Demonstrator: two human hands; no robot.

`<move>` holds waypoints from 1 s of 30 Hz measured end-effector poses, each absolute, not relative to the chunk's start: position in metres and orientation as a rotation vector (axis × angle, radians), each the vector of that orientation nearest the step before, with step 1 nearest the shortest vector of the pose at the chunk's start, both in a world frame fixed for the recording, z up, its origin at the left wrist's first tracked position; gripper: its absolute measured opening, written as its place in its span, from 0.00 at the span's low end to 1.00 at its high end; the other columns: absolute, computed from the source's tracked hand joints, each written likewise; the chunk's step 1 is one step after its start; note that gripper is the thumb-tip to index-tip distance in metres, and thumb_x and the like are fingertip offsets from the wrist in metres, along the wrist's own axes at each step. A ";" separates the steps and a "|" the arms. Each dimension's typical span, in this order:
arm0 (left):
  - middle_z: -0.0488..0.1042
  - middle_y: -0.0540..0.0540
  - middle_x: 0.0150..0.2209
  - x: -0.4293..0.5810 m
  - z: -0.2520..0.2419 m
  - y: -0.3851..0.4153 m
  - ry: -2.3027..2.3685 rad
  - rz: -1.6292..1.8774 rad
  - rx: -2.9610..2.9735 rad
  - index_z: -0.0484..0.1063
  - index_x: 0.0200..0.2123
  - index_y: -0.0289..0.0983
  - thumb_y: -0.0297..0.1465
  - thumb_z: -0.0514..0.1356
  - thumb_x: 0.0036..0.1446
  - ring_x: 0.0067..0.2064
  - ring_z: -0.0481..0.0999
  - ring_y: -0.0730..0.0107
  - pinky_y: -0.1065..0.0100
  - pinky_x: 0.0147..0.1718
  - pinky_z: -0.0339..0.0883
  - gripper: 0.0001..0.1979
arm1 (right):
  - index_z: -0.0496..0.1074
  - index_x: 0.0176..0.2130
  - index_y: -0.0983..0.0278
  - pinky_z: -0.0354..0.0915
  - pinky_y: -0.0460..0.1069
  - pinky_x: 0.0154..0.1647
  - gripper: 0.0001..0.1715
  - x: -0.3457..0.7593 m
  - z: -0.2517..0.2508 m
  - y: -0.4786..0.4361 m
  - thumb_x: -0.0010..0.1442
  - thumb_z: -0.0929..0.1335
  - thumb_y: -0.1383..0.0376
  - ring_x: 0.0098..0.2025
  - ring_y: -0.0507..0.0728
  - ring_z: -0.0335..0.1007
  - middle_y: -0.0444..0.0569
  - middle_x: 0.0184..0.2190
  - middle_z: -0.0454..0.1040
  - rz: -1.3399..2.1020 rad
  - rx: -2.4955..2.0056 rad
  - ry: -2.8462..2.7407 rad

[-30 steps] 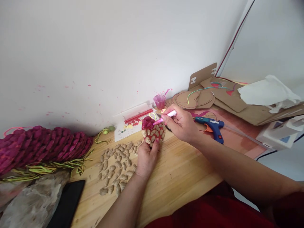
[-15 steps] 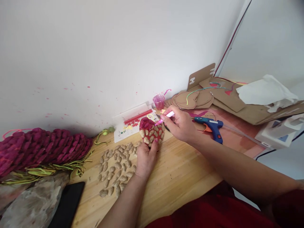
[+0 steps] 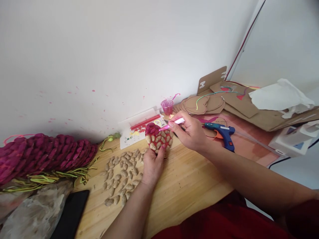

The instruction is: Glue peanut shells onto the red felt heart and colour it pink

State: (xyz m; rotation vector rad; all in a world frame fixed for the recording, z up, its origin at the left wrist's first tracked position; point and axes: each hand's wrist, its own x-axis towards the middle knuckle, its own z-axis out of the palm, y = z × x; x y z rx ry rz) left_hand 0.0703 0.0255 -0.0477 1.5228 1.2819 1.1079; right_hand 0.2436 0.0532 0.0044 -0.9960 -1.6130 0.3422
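Note:
My left hand [image 3: 154,163] grips the lower edge of a red heart-shaped piece [image 3: 163,139] covered with peanuts, thumb on top. The peanuts at its upper left are painted magenta; the others are bare. My right hand [image 3: 188,130] is closed round a white brush [image 3: 178,121] with a pink end, whose tip meets the piece near the magenta peanuts. Behind the hands stands a clear cup [image 3: 166,107] stained with magenta paint. Loose peanuts [image 3: 124,173] lie on the wooden table left of my left hand.
Magenta-painted pieces [image 3: 50,154] are stacked at the left, by a plastic bag [image 3: 37,212] and a black flat object [image 3: 72,214]. A blue glue gun [image 3: 224,134] lies right of my right hand. Cardboard cutouts [image 3: 196,103] and a white device [image 3: 291,141] are farther right.
The brush tip has moved slightly left over the piece, onto the edge of the magenta area. The piece has shifted and tilted a little in my left hand.

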 end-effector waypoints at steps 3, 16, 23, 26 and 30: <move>0.81 0.41 0.48 0.070 -0.048 0.025 1.281 1.130 1.526 0.78 0.49 0.33 0.39 0.60 0.63 0.51 0.78 0.58 0.64 0.55 0.65 0.18 | 0.68 0.36 0.63 0.60 0.46 0.30 0.06 0.244 0.004 0.053 0.65 0.68 0.63 0.26 0.52 0.68 0.44 0.26 0.75 0.313 -1.019 -1.648; 0.80 0.45 0.32 0.069 -0.045 0.024 1.411 1.043 1.527 0.79 0.40 0.32 0.42 0.59 0.61 0.35 0.76 0.63 0.68 0.38 0.67 0.18 | 0.69 0.36 0.62 0.59 0.47 0.29 0.04 0.243 0.004 0.053 0.65 0.68 0.65 0.23 0.51 0.65 0.41 0.22 0.72 0.260 -1.052 -1.680; 0.76 0.48 0.25 0.070 -0.042 0.024 1.415 1.072 1.510 0.78 0.33 0.34 0.43 0.60 0.59 0.30 0.73 0.66 0.70 0.33 0.65 0.17 | 0.69 0.37 0.62 0.59 0.46 0.28 0.04 0.242 0.004 0.051 0.65 0.68 0.64 0.25 0.51 0.66 0.43 0.26 0.74 0.256 -0.964 -1.693; 0.73 0.49 0.21 0.070 -0.041 0.024 1.454 1.069 1.483 0.76 0.29 0.35 0.44 0.61 0.57 0.28 0.72 0.66 0.70 0.29 0.64 0.17 | 0.69 0.36 0.61 0.58 0.47 0.27 0.04 0.242 0.003 0.052 0.64 0.68 0.65 0.24 0.51 0.65 0.42 0.24 0.72 0.233 -1.018 -1.704; 0.71 0.49 0.19 0.070 -0.038 0.023 1.494 1.051 1.452 0.75 0.27 0.36 0.43 0.61 0.56 0.28 0.72 0.66 0.70 0.28 0.63 0.16 | 0.69 0.37 0.62 0.59 0.46 0.27 0.04 0.241 0.003 0.052 0.65 0.68 0.64 0.25 0.51 0.67 0.43 0.27 0.75 0.252 -0.950 -1.706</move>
